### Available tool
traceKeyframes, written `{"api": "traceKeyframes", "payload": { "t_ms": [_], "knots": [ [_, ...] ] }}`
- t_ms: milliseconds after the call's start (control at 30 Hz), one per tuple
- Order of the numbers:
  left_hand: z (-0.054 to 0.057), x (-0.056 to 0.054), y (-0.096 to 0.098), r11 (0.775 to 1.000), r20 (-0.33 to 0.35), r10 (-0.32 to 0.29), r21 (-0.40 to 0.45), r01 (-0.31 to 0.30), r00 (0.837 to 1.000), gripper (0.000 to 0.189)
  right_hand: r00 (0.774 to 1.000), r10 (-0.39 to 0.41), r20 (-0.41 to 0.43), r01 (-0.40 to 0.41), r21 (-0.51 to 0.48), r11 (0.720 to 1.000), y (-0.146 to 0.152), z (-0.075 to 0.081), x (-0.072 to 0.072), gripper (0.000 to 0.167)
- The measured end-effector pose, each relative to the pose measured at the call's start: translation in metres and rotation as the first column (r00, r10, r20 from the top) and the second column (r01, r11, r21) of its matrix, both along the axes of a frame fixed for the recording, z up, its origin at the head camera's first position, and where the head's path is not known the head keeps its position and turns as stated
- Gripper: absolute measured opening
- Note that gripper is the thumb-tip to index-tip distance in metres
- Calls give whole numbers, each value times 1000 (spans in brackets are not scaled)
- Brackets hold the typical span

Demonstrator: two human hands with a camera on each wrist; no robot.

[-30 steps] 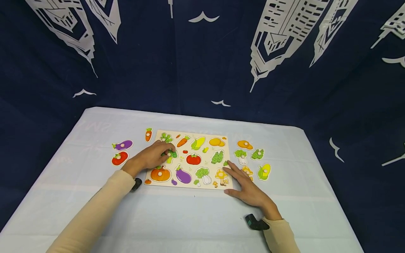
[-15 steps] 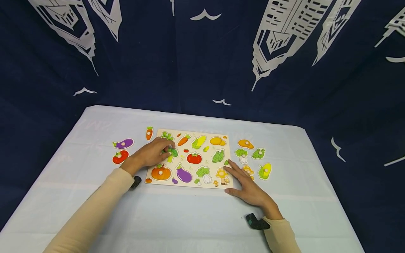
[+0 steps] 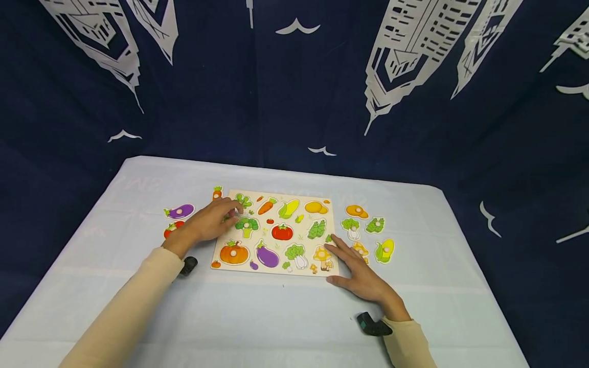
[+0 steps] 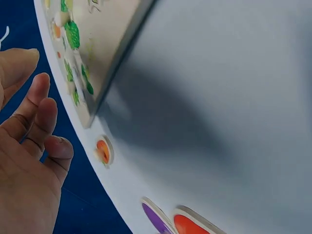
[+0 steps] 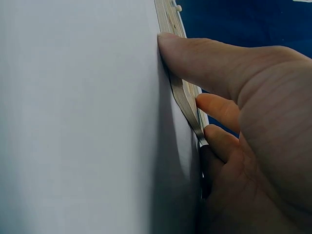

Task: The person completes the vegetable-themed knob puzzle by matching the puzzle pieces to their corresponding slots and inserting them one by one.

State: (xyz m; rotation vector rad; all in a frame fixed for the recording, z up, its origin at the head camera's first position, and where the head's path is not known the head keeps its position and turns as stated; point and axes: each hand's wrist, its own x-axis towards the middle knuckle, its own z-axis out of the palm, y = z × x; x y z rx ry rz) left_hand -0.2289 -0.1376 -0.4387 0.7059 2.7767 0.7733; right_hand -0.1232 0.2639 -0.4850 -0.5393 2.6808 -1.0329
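A pale wooden puzzle board with printed vegetables lies flat on the table. My left hand hovers over its left edge, fingers loosely bent. In the left wrist view, nothing shows between the left fingers. To the right of that hand, the broccoli lies in full view on the board, above the pumpkin. My right hand rests at the board's lower right corner, fingers extended. The right wrist view shows its thumb against the board's edge. This hand partly covers the mushroom piece.
Left of the board lie an eggplant piece, a half-hidden tomato piece and a carrot piece. On the right are potato, bok choy, leafy green and corn pieces. A dark patterned cloth hangs behind.
My left hand has moved left, away from the broccoli, uncovering it, and now covers part of the carrot and tomato pieces. My right hand stays in the same place on the board.
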Motion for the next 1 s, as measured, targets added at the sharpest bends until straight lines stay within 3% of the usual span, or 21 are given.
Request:
{"api": "traceKeyframes", "payload": {
  "t_ms": [233, 500, 667, 1000],
  "knots": [
    [-4, 2, -12, 1000, -27, 3, 21, -3, 1000, 18, 1000, -9, 9, 9, -9, 1000, 0, 2, 1, 79],
    [-6, 5, -33, 998, -108, 25, 66, -18, 994, 14, 1000, -9, 10, 9, -4, 1000, 1, 0, 0, 79],
    [-8, 5, -44, 998, -130, 35, 49, -29, 991, 15, 1000, -7, 4, 7, -2, 1000, 2, -1, 1, 79],
    [-8, 7, -65, 984, -115, 171, -30, -176, 978, 14, 1000, -6, 1, 6, -9, 1000, 1, -2, 1, 79]
  ]
}}
